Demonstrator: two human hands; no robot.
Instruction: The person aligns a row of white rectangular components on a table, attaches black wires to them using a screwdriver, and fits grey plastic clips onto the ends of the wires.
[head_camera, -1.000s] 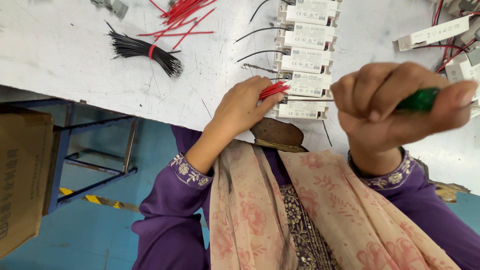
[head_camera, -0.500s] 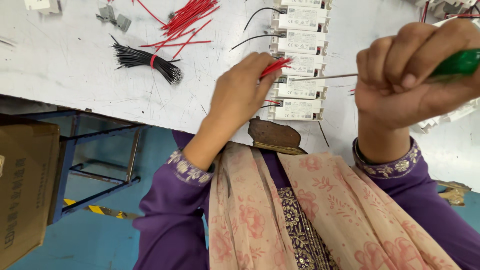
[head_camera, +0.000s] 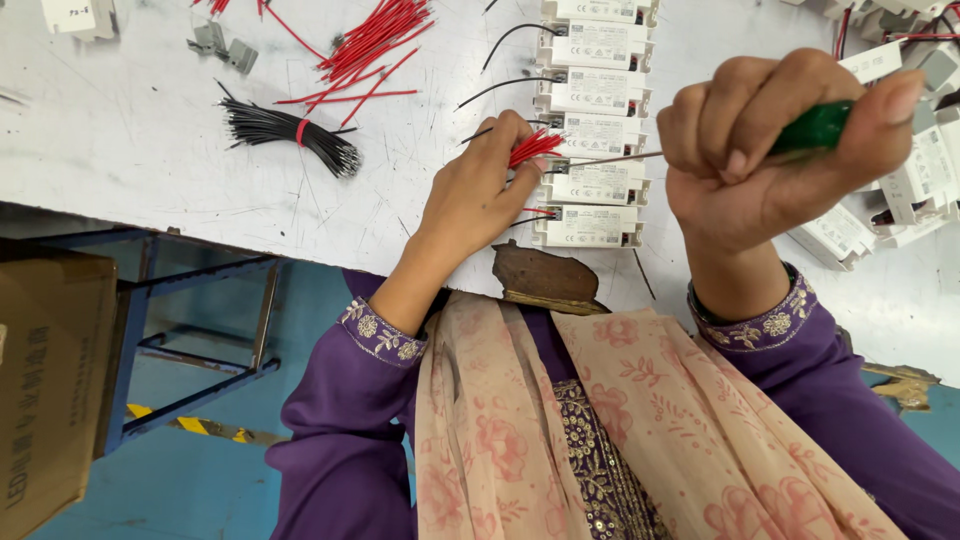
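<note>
At the centre of the frame, the left hand (head_camera: 478, 195) pinches a small bunch of short red wires (head_camera: 533, 147) against the side of a column of white rectangular driver modules (head_camera: 592, 140) lying on the white surface (head_camera: 140, 170). Its fingers are clenched on the wires, the bare ends pointing at the terminal side of a module in the middle of the column. The right hand (head_camera: 760, 150), raised close to the camera at right centre, is clenched round the green handle of a screwdriver (head_camera: 815, 126); the thin metal shaft runs left towards the same module.

The step in hand looks like seating a red wire in a module's terminal and tightening it. The next move seems to call for bringing the screwdriver tip down onto the terminal screw while the left hand keeps the wire in place; whether the tip already touches cannot be told.

The near edge of the surface runs just below the lowest module, with a brown worn patch (head_camera: 545, 278) at the rim, so there is little room towards the body. To the left lies open room, bounded by a tied bundle of black wires (head_camera: 285, 130) and loose red wires (head_camera: 370, 45) at upper centre. More modules (head_camera: 900, 170) crowd the right side.
</note>
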